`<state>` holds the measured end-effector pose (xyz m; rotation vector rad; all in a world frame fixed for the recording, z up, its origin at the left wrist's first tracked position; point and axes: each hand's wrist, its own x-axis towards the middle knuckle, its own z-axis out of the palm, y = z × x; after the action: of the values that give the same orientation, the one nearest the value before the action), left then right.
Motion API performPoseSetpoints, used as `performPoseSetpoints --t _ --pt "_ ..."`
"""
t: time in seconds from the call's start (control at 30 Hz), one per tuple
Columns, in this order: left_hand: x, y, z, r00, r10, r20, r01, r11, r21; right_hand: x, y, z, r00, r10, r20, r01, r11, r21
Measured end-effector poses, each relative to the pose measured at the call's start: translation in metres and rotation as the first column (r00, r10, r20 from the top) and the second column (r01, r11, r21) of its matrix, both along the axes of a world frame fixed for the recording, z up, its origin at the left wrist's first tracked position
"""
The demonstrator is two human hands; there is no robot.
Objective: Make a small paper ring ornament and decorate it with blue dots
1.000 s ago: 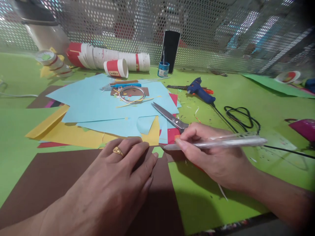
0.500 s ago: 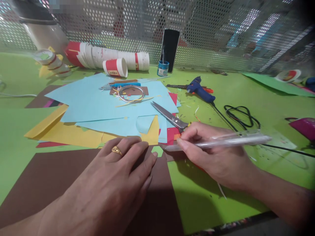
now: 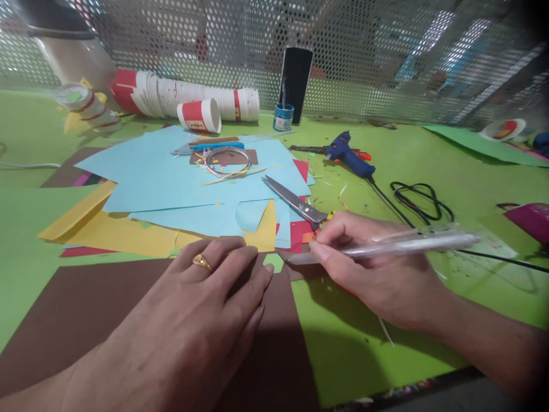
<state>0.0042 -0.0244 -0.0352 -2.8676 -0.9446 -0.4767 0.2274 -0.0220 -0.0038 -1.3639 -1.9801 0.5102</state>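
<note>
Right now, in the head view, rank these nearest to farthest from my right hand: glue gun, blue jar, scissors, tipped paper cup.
1. Scissors: next to your right hand, partly hidden by it.
2. Glue gun: beyond the hand.
3. Blue jar: farther back, by the phone.
4. Tipped paper cup: back left, before the stacked cups.

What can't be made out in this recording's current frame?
All in the head view:
- Scissors: handles mostly hidden behind the right hand.
- Brown sheet: partly covered by the left hand, cut off by the bottom edge.
- Pen: tip too small to tell whether it touches paper.
- Blue jar: label too small to read.
</note>
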Motion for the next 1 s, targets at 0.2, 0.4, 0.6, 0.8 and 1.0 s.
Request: performPoseSetpoints --t 0.2,0.4,0.6,0.8,1.0 --pt "-0.0007 -0.0006 -0.0009 1.000 0.007 -0.007 -0.007 1.000 -0.001 0.0006 -0.0012 0.0004 1.000 0.003 -0.005 -0.003 1.000 -0.004" --pt "-0.0006 0.0002 0.0020 1.000 -0.010 -0.011 0.010 1.000 -0.007 0.0010 -0.0010 -0.0029 0.989 -0.055 -0.139 0.048 0.998 -0.052" --pt "-0.0002 0.0006 0.0023 1.000 -0.030 0.003 0.029 0.999 0.025 0.0014 0.0017 -0.0043 0.985 -0.058 -0.163 0.038 0.992 -0.124" --pt "0.0002 -0.0008 0.0035 1.000 -0.019 0.017 0.019 1.000 0.012 0.0000 0.0022 0.0023 0.988 -0.020 -0.155 -0.005 0.988 -0.155" --pt "-0.0008 -0.0008 0.0011 0.999 -0.022 0.032 0.022 1.000 -0.001 -0.0041 0.0015 0.0024 0.990 0.008 -0.141 -0.036 0.979 -0.199"
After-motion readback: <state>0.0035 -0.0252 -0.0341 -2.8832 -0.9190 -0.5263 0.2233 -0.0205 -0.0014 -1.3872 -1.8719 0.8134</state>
